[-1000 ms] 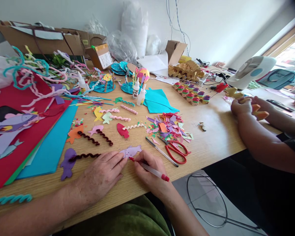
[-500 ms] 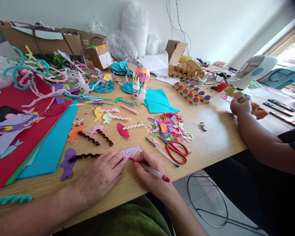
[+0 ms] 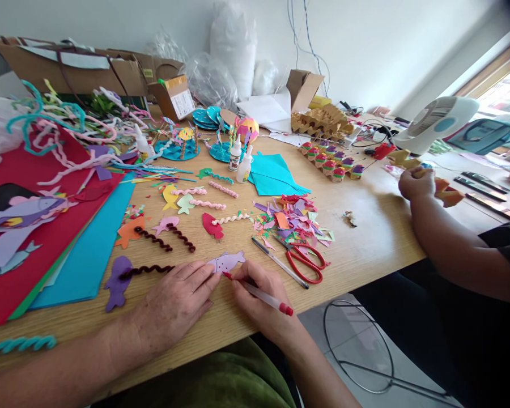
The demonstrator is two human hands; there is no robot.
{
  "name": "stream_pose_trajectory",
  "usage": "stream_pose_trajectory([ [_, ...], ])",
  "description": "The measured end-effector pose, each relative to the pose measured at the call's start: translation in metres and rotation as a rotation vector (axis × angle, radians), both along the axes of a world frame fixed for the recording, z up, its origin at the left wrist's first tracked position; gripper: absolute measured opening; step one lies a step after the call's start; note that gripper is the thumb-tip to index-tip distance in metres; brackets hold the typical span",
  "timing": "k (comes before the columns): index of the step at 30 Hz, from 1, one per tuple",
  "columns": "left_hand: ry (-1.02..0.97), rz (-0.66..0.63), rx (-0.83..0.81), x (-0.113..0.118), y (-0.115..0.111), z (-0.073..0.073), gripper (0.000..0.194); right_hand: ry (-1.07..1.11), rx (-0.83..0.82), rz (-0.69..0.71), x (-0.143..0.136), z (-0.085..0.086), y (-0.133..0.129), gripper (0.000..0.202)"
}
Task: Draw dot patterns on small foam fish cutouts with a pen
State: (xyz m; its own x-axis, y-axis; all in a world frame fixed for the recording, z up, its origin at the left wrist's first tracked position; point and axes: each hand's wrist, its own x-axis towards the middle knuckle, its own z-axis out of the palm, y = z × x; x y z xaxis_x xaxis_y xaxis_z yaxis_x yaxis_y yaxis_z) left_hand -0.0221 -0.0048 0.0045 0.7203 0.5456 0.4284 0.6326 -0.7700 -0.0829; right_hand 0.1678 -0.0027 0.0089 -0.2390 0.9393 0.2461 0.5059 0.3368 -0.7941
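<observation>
A lilac paper fish (image 3: 226,261) with small dark dots and a curved line near its head lies at the table's front edge. My left hand (image 3: 176,306) rests on its head end, fingers lying flat and pressing it against the wood. In my right hand (image 3: 259,294) is a clear-barrelled pen (image 3: 266,297) with a red cap end; its red tip is at the fish's lower edge. Left of my hands, a purple paper fish (image 3: 118,283) has a dark brown twisted pipe cleaner (image 3: 151,272) attached. Red-handled scissors (image 3: 305,263) and a dark-tipped pen (image 3: 280,263) lie to the right.
Paper scraps (image 3: 295,221) are heaped behind the scissors. Several finished paper fish lie beyond my hands, near glue bottles (image 3: 244,165). Coloured sheets (image 3: 79,260) cover the left side. At right, another person's hand (image 3: 417,184) holds egg-carton pieces near a fan (image 3: 437,122).
My hands, the pen and the lilac fish look the same. The other person's hand at right has shifted very slightly.
</observation>
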Motion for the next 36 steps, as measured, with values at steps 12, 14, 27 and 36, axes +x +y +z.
stream_pose_trajectory([
  [12, 0.006, 0.013, 0.006, 0.0003, 0.0002, -0.0012, 0.031, -0.005, -0.001, -0.013, 0.0001, 0.0005, 0.0001, 0.011],
  [14, 0.006, 0.006, 0.001, 0.0003, 0.0001, -0.0003, 0.031, -0.008, 0.001, 0.001, -0.0001, 0.0005, 0.0003, 0.011],
  [27, 0.017, 0.011, -0.020, -0.0006, -0.0005, -0.0007, 0.030, -0.009, 0.010, -0.017, -0.0010, 0.0005, -0.0009, 0.011],
  [36, 0.012, 0.011, -0.002, -0.0001, -0.0002, 0.0001, 0.032, -0.009, -0.001, -0.015, -0.0011, 0.0014, -0.0008, 0.011],
])
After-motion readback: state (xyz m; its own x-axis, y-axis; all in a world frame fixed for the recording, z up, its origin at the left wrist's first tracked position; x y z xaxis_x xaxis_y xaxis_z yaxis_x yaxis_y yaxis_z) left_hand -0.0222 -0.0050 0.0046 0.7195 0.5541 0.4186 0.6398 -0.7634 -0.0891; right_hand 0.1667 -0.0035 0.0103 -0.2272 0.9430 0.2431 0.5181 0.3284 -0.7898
